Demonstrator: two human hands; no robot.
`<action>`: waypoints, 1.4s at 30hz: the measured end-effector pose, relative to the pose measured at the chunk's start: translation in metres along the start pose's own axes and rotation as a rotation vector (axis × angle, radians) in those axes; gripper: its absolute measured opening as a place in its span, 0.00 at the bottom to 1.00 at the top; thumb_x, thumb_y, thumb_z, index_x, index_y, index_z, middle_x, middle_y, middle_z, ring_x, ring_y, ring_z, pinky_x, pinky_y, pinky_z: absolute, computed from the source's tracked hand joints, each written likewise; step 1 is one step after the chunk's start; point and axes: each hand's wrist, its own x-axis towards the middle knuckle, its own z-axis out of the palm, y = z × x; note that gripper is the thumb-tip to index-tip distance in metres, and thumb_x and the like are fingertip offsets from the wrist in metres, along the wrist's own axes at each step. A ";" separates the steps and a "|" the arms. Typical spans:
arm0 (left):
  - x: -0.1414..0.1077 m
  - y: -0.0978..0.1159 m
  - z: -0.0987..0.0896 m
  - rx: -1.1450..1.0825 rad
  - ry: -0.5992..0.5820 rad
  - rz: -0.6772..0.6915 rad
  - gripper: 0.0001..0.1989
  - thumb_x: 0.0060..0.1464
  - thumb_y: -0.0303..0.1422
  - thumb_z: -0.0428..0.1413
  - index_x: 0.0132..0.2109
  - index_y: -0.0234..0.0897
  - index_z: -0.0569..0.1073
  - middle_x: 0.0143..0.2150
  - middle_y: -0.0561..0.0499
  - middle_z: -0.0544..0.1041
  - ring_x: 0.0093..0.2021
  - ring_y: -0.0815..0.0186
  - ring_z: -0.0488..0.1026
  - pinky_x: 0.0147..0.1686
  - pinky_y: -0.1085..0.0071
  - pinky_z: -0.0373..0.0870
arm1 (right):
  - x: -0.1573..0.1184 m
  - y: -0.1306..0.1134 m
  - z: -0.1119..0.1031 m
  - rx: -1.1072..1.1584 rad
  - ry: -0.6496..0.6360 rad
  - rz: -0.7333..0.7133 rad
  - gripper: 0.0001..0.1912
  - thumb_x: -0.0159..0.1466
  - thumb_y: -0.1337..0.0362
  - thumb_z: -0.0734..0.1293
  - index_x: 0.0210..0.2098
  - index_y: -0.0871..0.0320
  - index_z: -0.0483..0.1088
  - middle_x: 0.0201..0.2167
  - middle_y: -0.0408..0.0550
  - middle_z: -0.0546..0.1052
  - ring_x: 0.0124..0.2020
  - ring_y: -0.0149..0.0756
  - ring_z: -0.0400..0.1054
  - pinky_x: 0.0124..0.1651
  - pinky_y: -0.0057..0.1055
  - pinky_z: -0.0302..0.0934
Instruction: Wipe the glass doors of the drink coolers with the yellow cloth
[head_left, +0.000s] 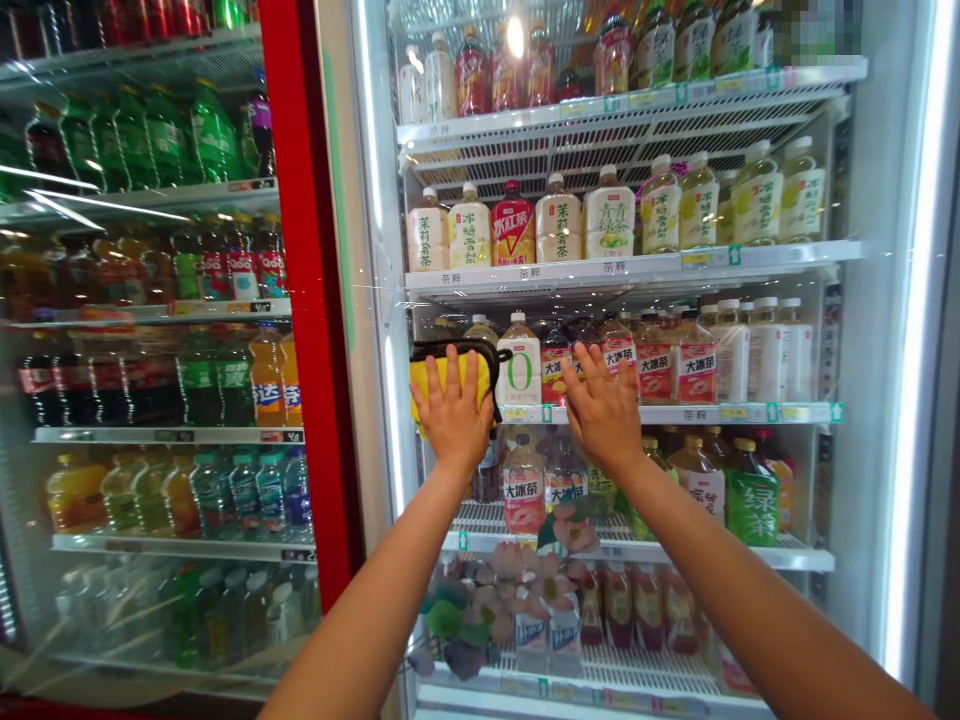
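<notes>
Left hand [452,415], fingers spread, pins cloth [482,370] flat against glass [517,600]; right hand [604,408], fingers apart, seemingly braced for balance.

A yellow cloth [484,380] with black edging lies spread against the clear, upright glass cooler door [862,330].

White bottle [519,365] – "0"; green bottle [751,497] – "绿茶".

We see bright light from a tall, straight white strip [919,340] at three o'clock, a round white glare spot [515,36] at twelve, thin white reflected streaks [49,178] toward ten, and coarse pixelation [817,28] at two.
</notes>
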 end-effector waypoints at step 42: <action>-0.027 -0.140 -0.028 0.085 -0.184 0.164 0.38 0.64 0.39 0.55 0.76 0.52 0.50 0.79 0.51 0.47 0.79 0.50 0.38 0.74 0.40 0.41 | 0.013 -0.057 -0.003 -0.050 -0.100 -0.107 0.33 0.65 0.70 0.64 0.69 0.58 0.61 0.73 0.64 0.57 0.71 0.58 0.57 0.68 0.70 0.50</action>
